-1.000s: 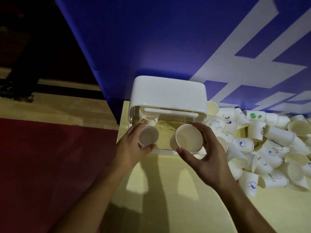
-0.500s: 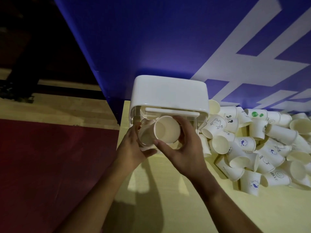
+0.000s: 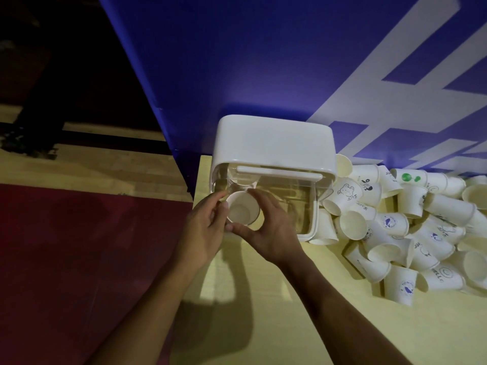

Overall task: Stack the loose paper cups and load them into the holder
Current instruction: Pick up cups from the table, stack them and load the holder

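Both hands, left hand [image 3: 204,224] and right hand [image 3: 271,227], grip one cup [image 3: 243,211] at the holder [image 3: 271,164] by the table's left edge; squeezing could crush it, jamming the stack.

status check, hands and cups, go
Left hand and right hand both closed on one cup stack, mouth up, at the clear holder's front left. Loose cup pile waits to the right. Nothing blocking.
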`<state>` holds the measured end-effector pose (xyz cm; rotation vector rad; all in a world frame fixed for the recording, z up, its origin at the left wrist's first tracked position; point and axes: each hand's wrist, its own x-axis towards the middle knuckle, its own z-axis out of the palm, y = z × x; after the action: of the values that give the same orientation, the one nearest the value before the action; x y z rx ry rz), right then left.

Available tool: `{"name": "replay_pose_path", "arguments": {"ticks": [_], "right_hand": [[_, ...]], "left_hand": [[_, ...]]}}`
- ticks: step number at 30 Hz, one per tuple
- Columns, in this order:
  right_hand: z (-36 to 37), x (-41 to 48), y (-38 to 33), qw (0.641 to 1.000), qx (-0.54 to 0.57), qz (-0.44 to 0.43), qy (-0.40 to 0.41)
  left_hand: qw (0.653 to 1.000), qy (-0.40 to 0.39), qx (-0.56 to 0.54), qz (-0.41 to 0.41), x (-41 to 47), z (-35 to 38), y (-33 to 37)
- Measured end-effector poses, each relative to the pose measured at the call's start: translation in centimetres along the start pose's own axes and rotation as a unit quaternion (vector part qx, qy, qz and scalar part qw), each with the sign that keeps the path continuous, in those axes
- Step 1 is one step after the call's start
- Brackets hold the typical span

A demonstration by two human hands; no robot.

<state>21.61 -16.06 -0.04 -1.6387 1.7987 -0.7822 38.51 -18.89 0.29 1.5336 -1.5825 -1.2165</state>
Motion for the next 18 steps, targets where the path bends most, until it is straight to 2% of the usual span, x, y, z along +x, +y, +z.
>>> {"name": "replay_pose_path", "arguments": {"ticks": [7,18], "right_hand": [[0.4,0.0,0.9,1.000,-0.016,0.017,-0.012],[0.3,-0.1,0.6,0.999,-0.018,0.041,-0.023]], "left_hand": [[0.996,-0.038,0.083,0.012,0.9,0.5,-1.3],[0.994,-0.050,0.094,0.005,1.1,0.6,-1.2]]}}
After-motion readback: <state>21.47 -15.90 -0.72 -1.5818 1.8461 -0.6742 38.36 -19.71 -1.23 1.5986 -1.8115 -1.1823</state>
